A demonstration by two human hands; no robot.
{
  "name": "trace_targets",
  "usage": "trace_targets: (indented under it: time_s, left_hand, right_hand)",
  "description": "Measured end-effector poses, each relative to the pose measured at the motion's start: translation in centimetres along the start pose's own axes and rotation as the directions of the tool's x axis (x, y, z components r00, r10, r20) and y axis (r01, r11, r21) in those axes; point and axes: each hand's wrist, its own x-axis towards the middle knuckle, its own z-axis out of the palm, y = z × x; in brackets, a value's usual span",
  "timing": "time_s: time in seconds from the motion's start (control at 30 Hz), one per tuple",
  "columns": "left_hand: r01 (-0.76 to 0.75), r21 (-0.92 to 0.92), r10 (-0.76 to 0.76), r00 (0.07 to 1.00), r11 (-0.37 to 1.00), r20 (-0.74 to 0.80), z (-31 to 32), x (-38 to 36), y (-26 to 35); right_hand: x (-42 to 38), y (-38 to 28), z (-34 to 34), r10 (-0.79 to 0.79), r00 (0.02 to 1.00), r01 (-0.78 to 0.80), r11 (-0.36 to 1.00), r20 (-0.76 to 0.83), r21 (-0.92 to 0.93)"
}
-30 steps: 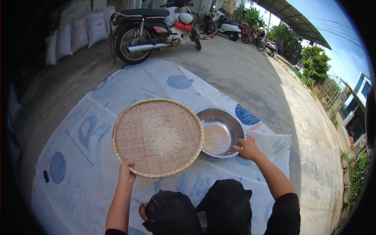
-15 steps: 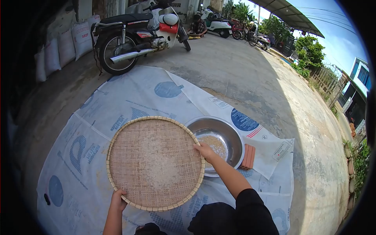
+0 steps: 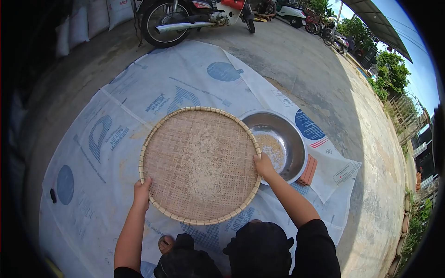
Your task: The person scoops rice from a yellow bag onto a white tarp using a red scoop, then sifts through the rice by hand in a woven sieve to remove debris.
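Observation:
A round woven bamboo winnowing tray (image 3: 171, 153) is held up in front of me over the sheet. Pale grains (image 3: 204, 171), perhaps rice, lie scattered across its middle and lower right. My left hand (image 3: 142, 192) grips the rim at the lower left, thumb on top. On the right side, my right hand (image 3: 263, 164) is closed round the rim, its fingers partly hidden beneath. Behind the tray's right edge stands a metal basin (image 3: 296, 143) with yellowish and whitish grains in its bottom; the tray covers part of it.
Under everything spreads a white printed plastic sheet (image 3: 116, 97). A reddish brick (image 3: 308, 170) sits against the basin's right side. A motorbike (image 3: 185, 23) is parked beyond the sheet, with white sacks (image 3: 96, 18) at its left. A person (image 3: 265, 9) is far back.
The view has tipped downward, so the motorbike sits higher in the frame. The tray is still in both hands, and the grains on it have spread into a slightly different patch.

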Motion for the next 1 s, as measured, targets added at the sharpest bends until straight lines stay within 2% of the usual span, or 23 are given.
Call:
trace_targets:
  time_s: [0.03,0.1,0.13,0.2,0.23,0.3,0.33,0.4,0.47,0.53,0.67,0.83,0.93,1.0]
  left_hand:
    - [0.006,-0.005,-0.006,1.000,1.000,-0.013,-1.0,-0.1,0.2]
    - [0.107,-0.076,-0.108,0.994,0.991,-0.005,-2.8,0.0,0.9]
    - [0.109,-0.072,-0.110,0.994,0.991,-0.006,-2.7,0.0,0.1]
    - [-0.039,0.054,0.043,0.997,0.998,-0.065,-1.2,-1.0,-2.8]
    - [-0.034,0.055,0.038,0.997,0.998,-0.073,-0.5,-1.8,-3.2]
    - [-0.107,0.108,0.117,0.989,0.988,-0.094,1.2,-2.4,-3.3]
    - [-0.101,0.103,0.111,0.989,0.990,-0.100,0.8,-2.2,-3.4]
    - [0.000,-0.042,-0.003,0.997,0.999,-0.072,-0.7,-1.6,-2.7]
    - [0.008,-0.031,-0.010,0.997,0.999,-0.075,-0.1,-2.2,-2.7]
    - [-0.078,0.124,0.088,0.993,0.989,-0.081,1.2,-3.0,-3.0]
    - [-0.117,0.071,0.121,0.991,0.991,-0.051,1.4,-2.0,-4.5]
    - [-0.049,0.063,0.054,0.996,0.997,-0.077,0.7,-1.7,-5.9]
    - [-0.009,0.064,0.014,0.997,0.998,-0.076,0.5,-1.8,-7.1]
    - [-0.001,0.077,0.007,0.998,0.997,-0.067,0.2,-1.5,-7.6]
  right_hand:
    - [-0.7,0.4,0.8,-0.002,1.000,0.002,1.000,0.013,-0.007]
    - [-2.2,1.9,2.2,-0.362,0.931,0.365,0.916,0.049,-0.166]
    - [-1.5,1.7,1.9,-0.359,0.932,0.362,0.918,0.050,-0.163]
    - [0.4,2.0,0.8,-0.087,0.995,0.093,0.986,0.049,-0.141]
    - [0.5,2.6,1.0,-0.086,0.995,0.093,0.986,0.059,-0.142]
    - [0.7,2.7,1.0,-0.078,0.991,0.052,0.972,-0.108,-0.229]
    - [0.4,3.1,1.0,-0.080,0.992,0.054,0.970,-0.101,-0.236]
    - [-1.1,3.9,1.6,-0.119,0.993,0.119,0.953,0.014,-0.278]
    - [-0.9,5.5,1.8,-0.157,0.988,0.153,0.964,-0.003,-0.218]
    - [-0.9,5.9,1.6,-0.124,0.978,0.100,0.984,-0.168,-0.146]
    - [-0.8,8.2,1.4,-0.114,0.977,0.094,0.989,-0.181,-0.118]
    - [-1.5,8.3,1.4,-0.100,0.992,0.086,0.985,-0.083,-0.153]
    - [-0.9,9.3,2.2,-0.158,0.977,0.120,0.962,-0.140,-0.246]
    - [-0.7,9.1,2.4,-0.136,0.979,0.093,0.959,-0.149,-0.268]
